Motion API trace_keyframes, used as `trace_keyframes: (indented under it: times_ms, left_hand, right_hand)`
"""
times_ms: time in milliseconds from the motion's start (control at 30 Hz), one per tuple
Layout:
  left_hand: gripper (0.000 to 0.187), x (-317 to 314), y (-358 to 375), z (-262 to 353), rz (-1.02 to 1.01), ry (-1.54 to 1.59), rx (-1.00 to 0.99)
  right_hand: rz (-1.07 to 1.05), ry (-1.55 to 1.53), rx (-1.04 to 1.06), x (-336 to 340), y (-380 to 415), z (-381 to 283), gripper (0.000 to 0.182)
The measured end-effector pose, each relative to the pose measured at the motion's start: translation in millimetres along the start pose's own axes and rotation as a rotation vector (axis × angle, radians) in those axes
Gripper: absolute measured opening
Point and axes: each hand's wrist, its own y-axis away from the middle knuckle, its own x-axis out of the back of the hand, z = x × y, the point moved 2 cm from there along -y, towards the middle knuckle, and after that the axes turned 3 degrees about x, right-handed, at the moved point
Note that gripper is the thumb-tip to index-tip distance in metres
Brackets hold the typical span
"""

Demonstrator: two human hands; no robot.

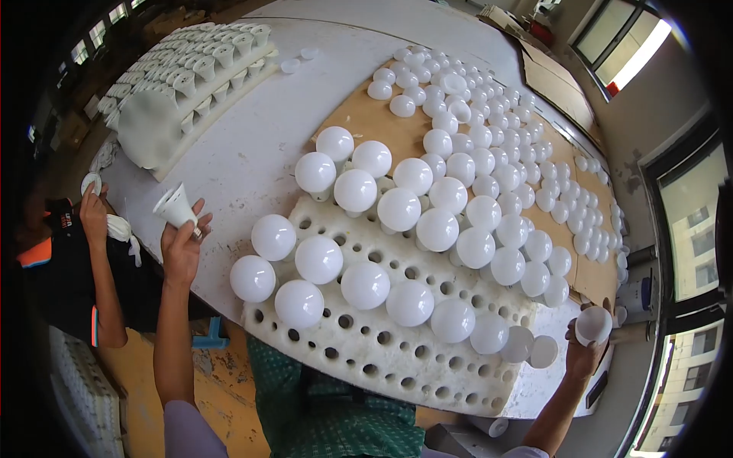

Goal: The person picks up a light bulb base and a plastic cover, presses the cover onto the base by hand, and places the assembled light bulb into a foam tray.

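My left hand [182, 248] grips a white cone-shaped bulb base [175, 206] near its narrow metal end, the wide mouth tilted up and left. On the far right, my right hand [583, 349] is closed around a white bulb cover [593, 325] whose open side faces me. Between my hands lies a white foam tray [397, 343] with rows of holes, some holding round-topped white bulbs [365, 285]. At the tray's right end two bases [543, 352] stand without domes.
Loose white domes [489, 137] cover brown cardboard [347, 114] on the far side of the table [252, 137]. Foam trays of bulb bases [200, 65] are stacked at the back left. Another person's hand [93, 206] holds a white disc at the left edge.
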Motion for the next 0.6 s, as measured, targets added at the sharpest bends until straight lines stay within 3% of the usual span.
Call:
trace_keyframes:
  times_ms: [133, 200, 333, 400, 467, 533, 600]
  left_hand:
    - [0.043, -11.6, 111.0, 21.3, -0.284, -0.014, 0.037]
    - [0.049, -26.5, 157.7, 16.4, -0.547, 0.044, 0.102]
    - [0.054, -98.5, 236.1, -4.1, -0.724, 0.049, 0.563]
    - [0.049, -131.0, 243.3, -2.7, -0.921, -0.294, 0.183]
    - [0.046, -143.9, 248.8, -15.8, -1.019, -0.351, 0.020]
    - [0.046, -147.8, 253.5, -18.3, -1.003, -0.294, 0.029]
    - [0.044, -149.1, 256.2, -21.9, -0.992, -0.182, 0.264]
  right_hand:
    - [-0.242, -0.020, 0.061, -77.1, 51.3, -14.5, 0.096]
    - [-0.380, -0.180, -0.001, -107.5, 80.3, -6.0, 0.092]
    - [-0.651, -0.274, -0.282, -151.4, 123.7, 33.6, 0.087]
    - [-0.663, -0.337, -0.315, -162.5, 139.3, 51.7, 0.087]
    - [-0.663, -0.398, -0.348, -174.3, 148.5, 55.5, 0.086]
    - [-0.551, -0.588, -0.481, -180.5, 154.5, 55.3, 0.083]
    - [-0.561, -0.597, -0.476, -184.3, 157.2, 55.5, 0.082]
